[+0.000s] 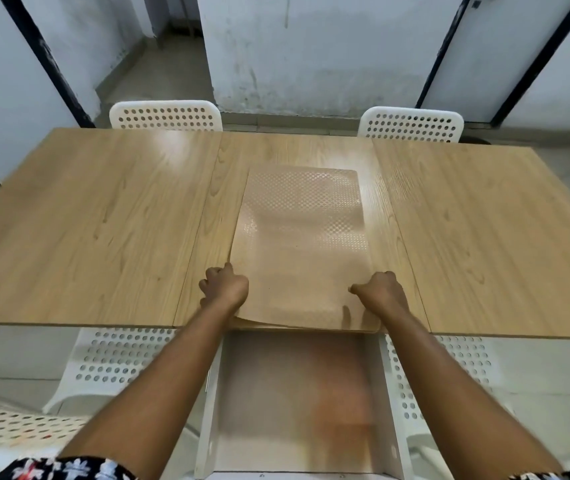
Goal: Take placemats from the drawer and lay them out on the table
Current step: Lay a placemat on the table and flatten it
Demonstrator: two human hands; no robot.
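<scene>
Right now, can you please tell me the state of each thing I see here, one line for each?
Drawer: pulled open below the table edge.
Placemats: stacked flat on the table, near edges over the rim.
Left hand: curled, gripping the stack's left edge.
Right hand: curled, gripping the stack's right edge.
Table: bare wood around the stack.
Far chairs: pushed in.

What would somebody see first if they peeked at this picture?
Two hands, the left hand and the right hand, gripping the near end of a stack of tan placemats in the middle of the wooden table. Just below the table's near edge, a white drawer stands open.
</scene>
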